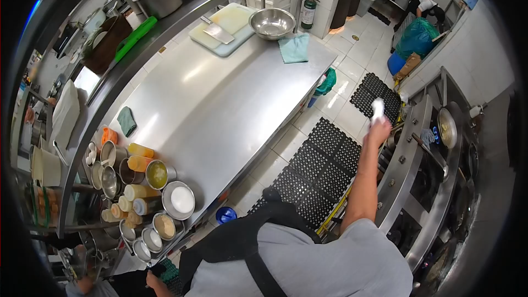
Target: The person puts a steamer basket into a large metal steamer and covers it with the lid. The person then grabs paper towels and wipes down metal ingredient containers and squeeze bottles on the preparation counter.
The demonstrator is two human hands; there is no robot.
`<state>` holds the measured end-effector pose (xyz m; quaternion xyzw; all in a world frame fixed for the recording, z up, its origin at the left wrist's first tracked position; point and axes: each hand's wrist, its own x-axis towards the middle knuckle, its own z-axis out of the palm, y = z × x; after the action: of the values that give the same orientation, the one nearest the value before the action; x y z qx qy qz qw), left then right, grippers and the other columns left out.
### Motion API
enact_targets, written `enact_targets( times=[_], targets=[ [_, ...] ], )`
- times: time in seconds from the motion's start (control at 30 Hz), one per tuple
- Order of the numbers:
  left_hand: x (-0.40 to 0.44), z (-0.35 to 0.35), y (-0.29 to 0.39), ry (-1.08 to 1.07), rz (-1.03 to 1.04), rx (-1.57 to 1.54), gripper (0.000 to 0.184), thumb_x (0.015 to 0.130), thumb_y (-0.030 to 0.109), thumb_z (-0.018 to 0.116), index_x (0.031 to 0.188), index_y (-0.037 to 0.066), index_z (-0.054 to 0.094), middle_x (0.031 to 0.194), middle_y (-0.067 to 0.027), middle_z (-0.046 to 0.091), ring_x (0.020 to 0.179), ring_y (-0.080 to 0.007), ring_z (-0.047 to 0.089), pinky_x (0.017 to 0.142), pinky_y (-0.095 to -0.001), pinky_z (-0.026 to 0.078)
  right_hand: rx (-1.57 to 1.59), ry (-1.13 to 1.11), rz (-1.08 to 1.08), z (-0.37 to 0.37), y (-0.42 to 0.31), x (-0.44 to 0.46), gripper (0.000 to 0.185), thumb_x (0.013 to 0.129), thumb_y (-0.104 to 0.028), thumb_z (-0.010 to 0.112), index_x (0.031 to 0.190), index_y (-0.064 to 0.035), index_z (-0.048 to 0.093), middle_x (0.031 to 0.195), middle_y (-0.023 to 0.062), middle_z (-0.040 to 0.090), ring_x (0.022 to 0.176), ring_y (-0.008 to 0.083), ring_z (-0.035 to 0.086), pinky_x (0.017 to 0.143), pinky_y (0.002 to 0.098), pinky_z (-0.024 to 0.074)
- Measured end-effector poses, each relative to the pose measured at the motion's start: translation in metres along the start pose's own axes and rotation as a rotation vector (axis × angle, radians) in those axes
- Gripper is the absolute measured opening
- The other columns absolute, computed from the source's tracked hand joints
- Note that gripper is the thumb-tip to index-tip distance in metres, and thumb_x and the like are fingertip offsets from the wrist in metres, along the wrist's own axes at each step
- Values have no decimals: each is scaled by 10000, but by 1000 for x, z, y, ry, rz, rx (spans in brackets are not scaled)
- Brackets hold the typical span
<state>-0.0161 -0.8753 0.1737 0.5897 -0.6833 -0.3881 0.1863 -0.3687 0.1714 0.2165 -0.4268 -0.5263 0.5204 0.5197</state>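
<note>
My right arm stretches forward over the floor mats, beside the stove. My right hand is closed around a small white object, blurred and perhaps a folded cloth. To its right, a frying pan with pale food sits on the stove beside a blue flame. A second pan's long handle slants across the burners. At the bottom edge, what appears to be my left hand is low beside the table corner; its fingers are too small to make out.
On the steel table are a steel bowl, cutting boards with a broad blade, teal cloths, and several sauce bottles and containers. A shelf overhangs it. Black mats cover the floor. A person bends at the back right.
</note>
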Motion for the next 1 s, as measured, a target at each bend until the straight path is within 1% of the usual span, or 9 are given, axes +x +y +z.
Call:
enact_targets(
  times=[0.07, 0.23, 0.37, 0.47, 0.53, 0.6, 0.7, 0.77, 1.0],
  targets=[
    [-29, -17, -3, -162, -86, -178, 379, 964, 293, 615, 1053, -52, 743, 934, -120, 731, 824, -223, 695, 726, -421, 541, -160, 120, -323, 38, -50, 43, 306, 894, -94, 658, 1175, 28, 658, 1122, 162, 700, 995, 258, 673, 925, 375, 530],
    [-94, -31, 29, -184, -261, -8, 373, 980, 279, 594, 1079, -51, 737, 1004, -134, 730, 920, -238, 684, 813, -417, 530, -93, -122, -235, 169, -58, 167, 480, 904, -247, 726, 1283, 34, 635, 1174, 223, 711, 1053, 339, 696, 954, 406, 535],
    [-158, -23, 92, -183, -285, 180, 369, 993, 268, 577, 1100, -49, 732, 1060, -144, 730, 997, -250, 675, 882, -415, 522, -697, -183, -300, 218, 25, 188, 855, 919, -510, 689, 1487, 86, 455, 1203, 238, 663, 711, 233, 668, 532, 340, 509],
    [-134, -22, 50, -323, 79, 329, 310, 1001, 232, 553, 1101, 15, 750, 1012, -210, 734, 971, -363, 703, 858, -454, 529, -459, -341, -209, 193, 87, 130, 792, 982, -594, 525, 1298, 127, 615, 1333, 389, 595, 1293, 503, 555, 1115, 500, 416],
    [-130, -16, 33, -366, 45, 255, 321, 963, 238, 623, 1116, -28, 715, 1010, -139, 715, 897, -268, 677, 807, -392, 529, -662, -464, 182, 137, 107, 40, 834, 1017, -677, 386, 922, 67, 750, 885, 243, 736, 839, 383, 711, 807, 483, 545],
    [-126, -13, 18, -454, 112, 294, 350, 938, 239, 666, 1131, -52, 696, 1028, -103, 704, 899, -213, 659, 815, -349, 526, -458, -620, 585, 60, 217, -20, 600, 1064, -555, 474, 824, -59, 712, 605, 58, 597, 474, 210, 549, 452, 378, 448],
    [-135, -1, 10, -522, 79, 323, 354, 946, 244, 663, 1144, -48, 693, 1031, -96, 701, 902, -208, 654, 821, -345, 523, -1486, -1271, -638, -91, 303, -117, 201, 921, -146, 594, 805, -80, 744, 814, 104, 753, 746, 271, 750, 698, 414, 590],
    [-134, 8, 5, -568, 56, 331, 356, 951, 248, 661, 1153, -45, 691, 1032, -91, 699, 904, -205, 651, 825, -342, 521, -1375, -708, 539, -113, 240, -185, 315, 870, -221, 619, 1009, 9, 785, 1098, 245, 753, 1062, 387, 733, 898, 420, 582],
    [-140, 97, 30, -843, 83, 417, 365, 969, 260, 655, 1184, -34, 684, 1038, -76, 693, 909, -194, 640, 838, -331, 515, -1324, -905, 427, -184, 289, -192, 394, 866, -291, 599, 1041, 11, 781, 1154, 252, 734, 1085, 392, 717, 945, 446, 558]
  ],
)
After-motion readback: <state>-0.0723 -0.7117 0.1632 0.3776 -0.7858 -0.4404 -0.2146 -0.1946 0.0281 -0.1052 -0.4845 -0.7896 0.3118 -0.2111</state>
